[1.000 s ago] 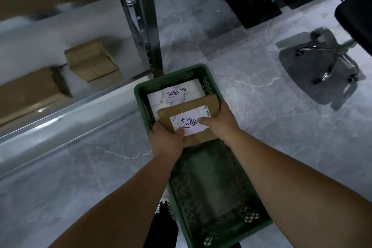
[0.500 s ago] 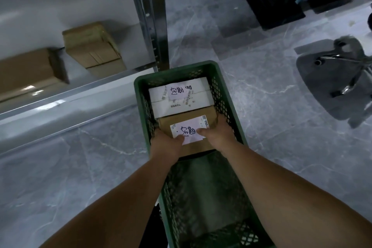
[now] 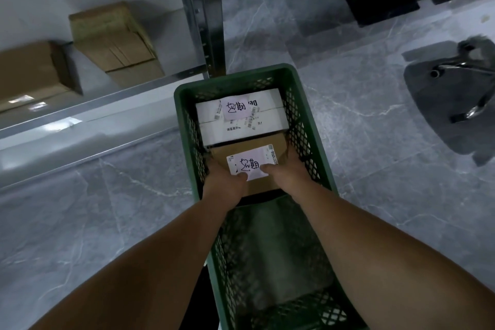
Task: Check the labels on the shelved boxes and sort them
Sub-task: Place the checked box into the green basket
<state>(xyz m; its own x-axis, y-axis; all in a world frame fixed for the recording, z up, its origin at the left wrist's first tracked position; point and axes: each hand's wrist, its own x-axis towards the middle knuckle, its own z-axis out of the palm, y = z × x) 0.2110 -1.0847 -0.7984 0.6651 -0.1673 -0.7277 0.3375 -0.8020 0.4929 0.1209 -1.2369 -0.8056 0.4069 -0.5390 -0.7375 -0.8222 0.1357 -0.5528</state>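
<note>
Green crate, two labelled boxes: sorting under way

Green plastic mesh frames our view as we look down into the crate [image 3: 184, 104] standing on the grey stone floor [image 3: 107, 209] just beside the steel shelf [image 3: 107, 99]. Our left hand [image 3: 223, 185] and right hand [image 3: 288, 174] grip a brown cardboard box [image 3: 222, 154] from either side, inside the crate. Each thumb is laid on the near edge of its white handwritten label [image 3: 251, 162], and the fingers run down the flanks out of sight. We judge the two-handed hold is there to keep the box level and the label face up, so the writing stays readable. We cannot tell whether the box rests on the crate floor or hangs just above it; a dark gap shows under its near edge.

The box sits close against a white box [image 3: 241, 126] at the far end of the crate, which bears a pink label [image 3: 234, 110] with what looks like matching characters. That likely explains why the two share one crate, packed tight from the far end with the near half left free. Two more cardboard boxes [image 3: 115, 40] wait on the shelf with no labels visible from here, so we judge the sorting is partly done. An office chair base [image 3: 460, 88] stands well apart on the right
</note>
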